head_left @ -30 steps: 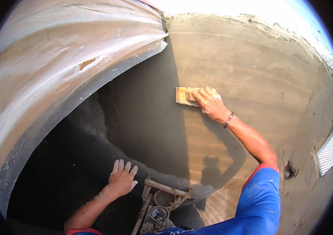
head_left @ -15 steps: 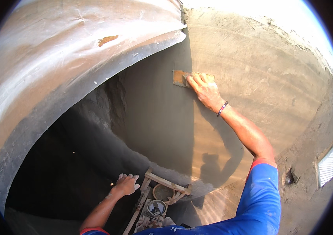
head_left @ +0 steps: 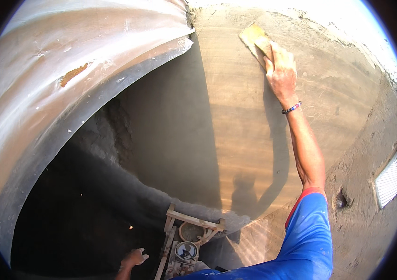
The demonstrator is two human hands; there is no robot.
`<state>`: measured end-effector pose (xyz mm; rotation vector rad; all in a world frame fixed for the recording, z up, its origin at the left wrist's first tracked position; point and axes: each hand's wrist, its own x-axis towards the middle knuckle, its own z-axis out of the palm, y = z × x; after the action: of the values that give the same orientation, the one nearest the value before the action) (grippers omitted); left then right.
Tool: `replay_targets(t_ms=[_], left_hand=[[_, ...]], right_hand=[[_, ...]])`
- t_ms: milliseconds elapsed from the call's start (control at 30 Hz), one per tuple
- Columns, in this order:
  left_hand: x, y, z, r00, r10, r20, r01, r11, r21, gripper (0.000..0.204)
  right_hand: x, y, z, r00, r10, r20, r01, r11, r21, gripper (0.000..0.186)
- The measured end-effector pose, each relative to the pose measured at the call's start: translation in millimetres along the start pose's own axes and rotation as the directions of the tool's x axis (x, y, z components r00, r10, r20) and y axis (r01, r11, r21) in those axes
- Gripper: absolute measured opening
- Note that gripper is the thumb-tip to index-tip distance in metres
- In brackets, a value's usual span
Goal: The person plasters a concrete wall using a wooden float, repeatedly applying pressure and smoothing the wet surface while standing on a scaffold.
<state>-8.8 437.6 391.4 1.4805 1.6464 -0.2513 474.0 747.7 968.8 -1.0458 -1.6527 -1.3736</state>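
My right hand [head_left: 281, 73] is closed round the grip of a flat, yellowish plastering float [head_left: 253, 38], high on the sunlit plastered wall [head_left: 240, 116]. The float is tilted, its far corner pointing up and left. Whether its whole face touches the plaster, I cannot tell. A beaded bracelet [head_left: 292, 108] circles my right wrist. Low in the picture, my left hand [head_left: 134, 257] hangs free over the dark space, holding nothing, fingers loosely bent and partly apart. Its nearest neighbour is the wooden frame [head_left: 194, 217] to its right.
Below me, the wooden frame carries a round tub [head_left: 192, 231] and a pale bucket [head_left: 186, 251] with something inside. A plastic sheet [head_left: 128, 35] sweeps across the upper left. The wall has a small hole [head_left: 341, 199] at the right, near a white corrugated panel [head_left: 390, 185].
My right hand has carried the float up and to the right, turning it from level to tilted. My left hand has dropped lower. The whole view has shifted a little.
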Motion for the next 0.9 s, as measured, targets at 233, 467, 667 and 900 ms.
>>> replay_targets(t_ms=[233, 467, 667, 900], left_hand=[[-6, 76, -24, 0.894, 0.324, -0.309, -0.314, 0.946, 0.083, 0.06], [-14, 64, -41, 0.977, 0.164, -0.134, -0.167, 0.986, -0.013, 0.054], [-52, 61, -53, 0.86, 0.242, -0.449, -0.299, 0.952, -0.059, 0.055], [-44, 12, -45, 0.958, -0.024, -0.285, -0.018, 0.989, -0.144, 0.053]], right_hand=[[-123, -17, -11, 0.871, -0.376, 0.315, 0.337, 0.925, 0.174, 0.046], [38, -10, 13, 0.983, 0.128, -0.134, -0.138, 0.988, -0.073, 0.045], [-72, -9, 8, 0.907, -0.403, 0.12, 0.395, 0.915, 0.084, 0.046], [12, -18, 25, 0.999, 0.028, -0.022, -0.03, 0.994, -0.106, 0.054]])
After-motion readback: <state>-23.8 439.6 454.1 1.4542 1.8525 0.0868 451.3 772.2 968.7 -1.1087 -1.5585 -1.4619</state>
